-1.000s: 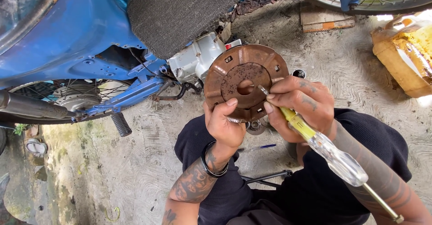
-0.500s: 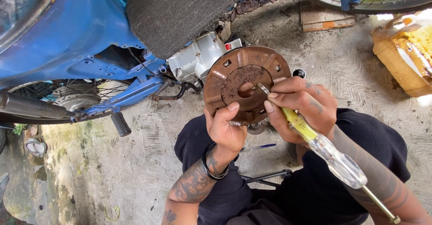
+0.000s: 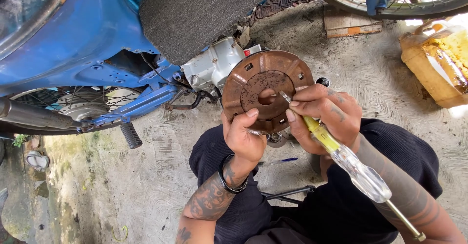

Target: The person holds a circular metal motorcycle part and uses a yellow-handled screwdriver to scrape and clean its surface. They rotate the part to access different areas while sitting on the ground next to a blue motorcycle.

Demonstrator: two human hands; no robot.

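Rusty disc point(image 3: 263, 90) sits just below the blue motorbike point(image 3: 73, 44), left hand point(image 3: 243, 136) pinching its lower edge; right hand point(image 3: 324, 115) fingers pinch the screwdriver point(image 3: 341, 156). Hardly changed; disc tilted slightly.

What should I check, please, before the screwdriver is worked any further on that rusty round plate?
1. Left hand has the rusty round plate by its lower edge, thumb on the face: ok.
2. Right hand pinches the screwdriver low on its shaft, near the tip: ok.
3. Tip rests at the rim of the plate's centre hole: ok.
4. Tip seated in a slot or screw: cannot tell, fingers hide it.
5. Plate held clear of the blue motorcycle behind it: ok.
6. Small round parts on the concrete floor below the plate, out of the way: cannot tell.
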